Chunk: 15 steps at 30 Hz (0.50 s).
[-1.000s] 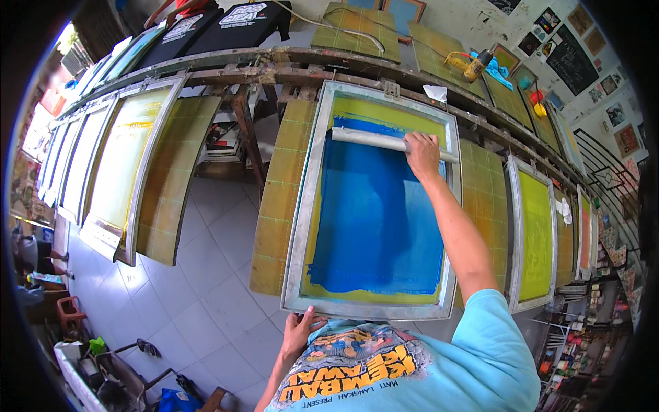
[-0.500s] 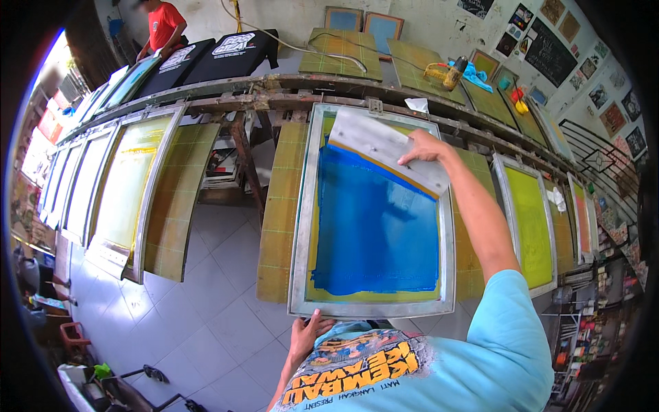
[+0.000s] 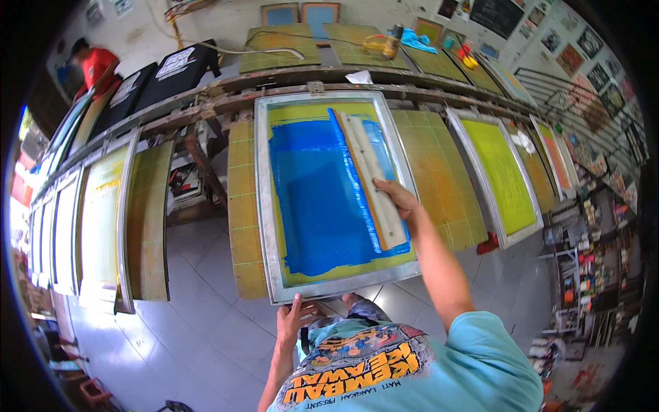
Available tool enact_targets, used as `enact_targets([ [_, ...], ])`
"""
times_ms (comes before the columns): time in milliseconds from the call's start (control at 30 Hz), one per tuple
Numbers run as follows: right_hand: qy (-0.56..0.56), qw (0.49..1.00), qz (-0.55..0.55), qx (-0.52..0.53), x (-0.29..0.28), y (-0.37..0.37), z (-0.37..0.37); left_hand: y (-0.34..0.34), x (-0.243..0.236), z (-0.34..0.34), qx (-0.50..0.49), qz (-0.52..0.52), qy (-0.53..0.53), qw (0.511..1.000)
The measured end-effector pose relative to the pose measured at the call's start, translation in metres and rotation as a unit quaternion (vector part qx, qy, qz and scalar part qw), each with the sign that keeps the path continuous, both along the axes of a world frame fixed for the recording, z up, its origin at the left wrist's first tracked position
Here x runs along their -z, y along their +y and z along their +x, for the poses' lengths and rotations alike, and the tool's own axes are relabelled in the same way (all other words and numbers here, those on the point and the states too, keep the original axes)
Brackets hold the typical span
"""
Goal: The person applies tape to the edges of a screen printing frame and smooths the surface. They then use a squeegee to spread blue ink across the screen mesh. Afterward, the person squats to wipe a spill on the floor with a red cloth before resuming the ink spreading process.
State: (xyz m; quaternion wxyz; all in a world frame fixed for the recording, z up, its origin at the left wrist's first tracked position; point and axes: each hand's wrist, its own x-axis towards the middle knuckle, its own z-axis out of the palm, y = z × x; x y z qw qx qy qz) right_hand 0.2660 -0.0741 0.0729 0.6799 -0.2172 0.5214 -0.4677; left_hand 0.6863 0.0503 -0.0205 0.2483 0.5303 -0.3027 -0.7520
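A silver-framed screen (image 3: 266, 199) with olive mesh holds a broad layer of blue ink (image 3: 309, 199). My right hand (image 3: 397, 196) grips a long pale squeegee (image 3: 360, 147) with an orange blade, lying lengthwise over the screen's right side; bright blue ink coats the blade's edge. At the screen's near edge, my left hand (image 3: 294, 317) grips the frame from below, its thumb at the rim. Beneath the screen is an olive board (image 3: 244, 213), showing at the left side.
More screens (image 3: 498, 178) and boards (image 3: 432, 178) line both sides of a metal rail (image 3: 288, 82). Behind are black shirts (image 3: 175, 75), a yellow-black tool (image 3: 391, 44) and blue cloth (image 3: 420, 40). A co-worker in red (image 3: 96, 69) stands back left. Racked containers (image 3: 587, 240) are at right.
The squeegee has swung from crosswise near the screen's top to lengthwise along its right side, my right hand moving down with it. The view has shifted, revealing more of the co-worker.
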Motion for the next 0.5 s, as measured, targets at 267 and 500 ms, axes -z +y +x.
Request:
enact_targets([
  [267,-0.367,0.914,-0.054,0.163,-0.011,0.078,0.027,0.030,-0.020,-0.011,0.146,-0.013,-0.119,0.982],
  [500,-0.378,0.876,-0.230,0.194,-0.061,0.277,-0.081,0.101,0.002,-0.144,0.292,-0.016,-0.102,0.951],
])
